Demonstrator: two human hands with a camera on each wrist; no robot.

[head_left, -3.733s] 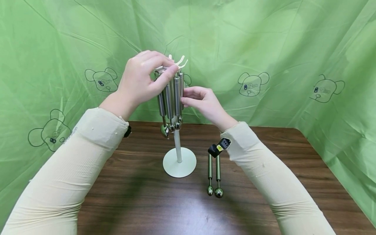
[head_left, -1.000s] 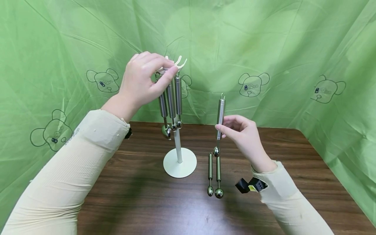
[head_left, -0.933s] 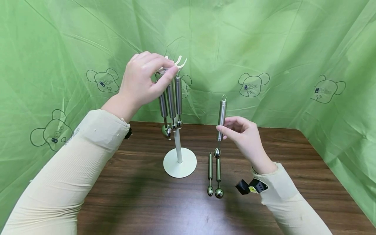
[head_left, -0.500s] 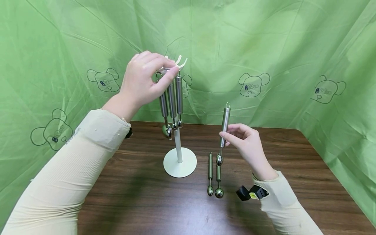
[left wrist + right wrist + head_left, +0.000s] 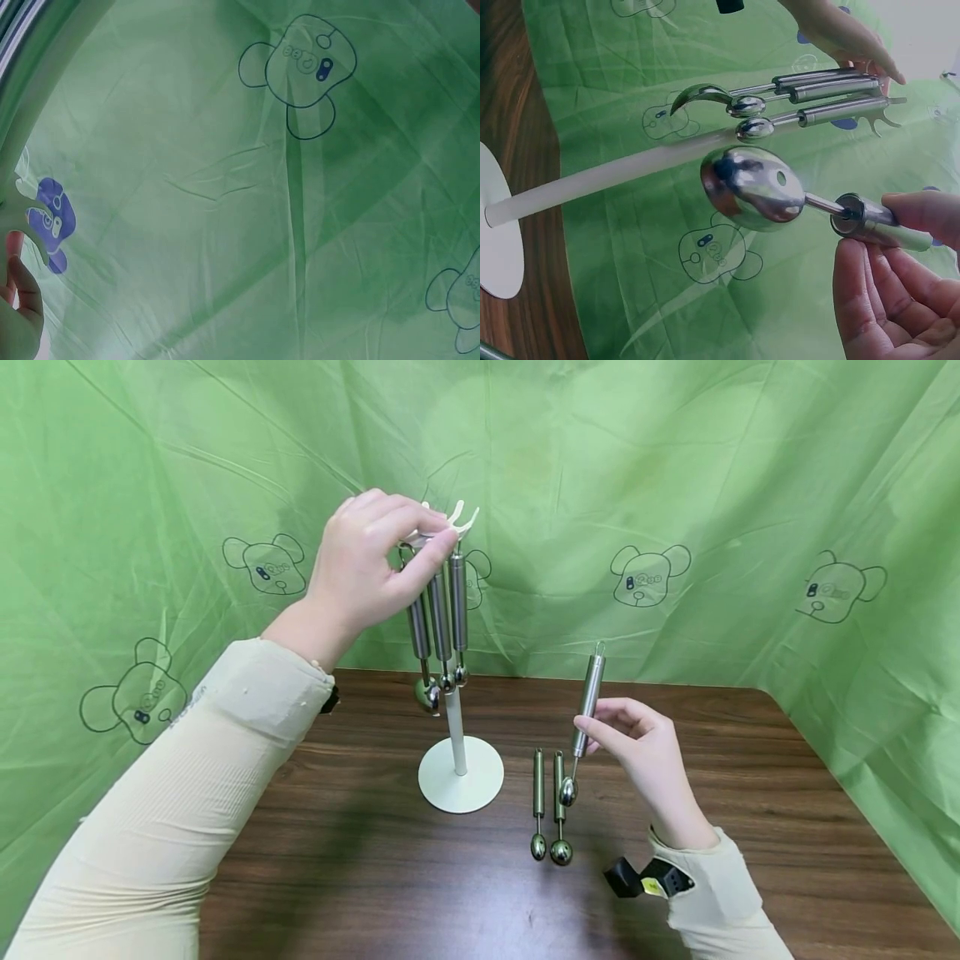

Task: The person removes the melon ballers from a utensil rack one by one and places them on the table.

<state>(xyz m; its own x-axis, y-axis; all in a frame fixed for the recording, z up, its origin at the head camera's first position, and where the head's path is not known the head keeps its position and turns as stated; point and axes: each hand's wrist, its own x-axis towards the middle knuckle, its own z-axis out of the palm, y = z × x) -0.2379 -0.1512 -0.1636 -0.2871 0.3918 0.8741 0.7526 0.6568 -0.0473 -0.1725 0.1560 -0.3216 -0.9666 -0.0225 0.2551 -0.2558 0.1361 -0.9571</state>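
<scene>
My right hand (image 5: 652,760) pinches the handle of a steel melon baller (image 5: 590,693) between thumb and fingers. Its loop end points up and its scoop, with a small hole visible in the right wrist view, hangs down above the table. At the top of a white stand (image 5: 454,718), my left hand (image 5: 360,560) holds the hooked rack (image 5: 468,520) with thumb and fingertips, partly covering it. Several similar steel tools, among them a melon baller (image 5: 459,602), hang from the rack; one has a larger, curved head (image 5: 427,695).
Two melon ballers, one on the left (image 5: 538,783) and one on the right (image 5: 560,843), lie side by side on the dark wooden table (image 5: 360,860), right of the stand's round base (image 5: 442,785). Green printed cloth (image 5: 540,468) encloses the back and sides.
My right hand, earlier at the hanging tools, has taken one melon baller off the rack. It has carried it right and lower, tilting it slightly. The left hand stays at the rack.
</scene>
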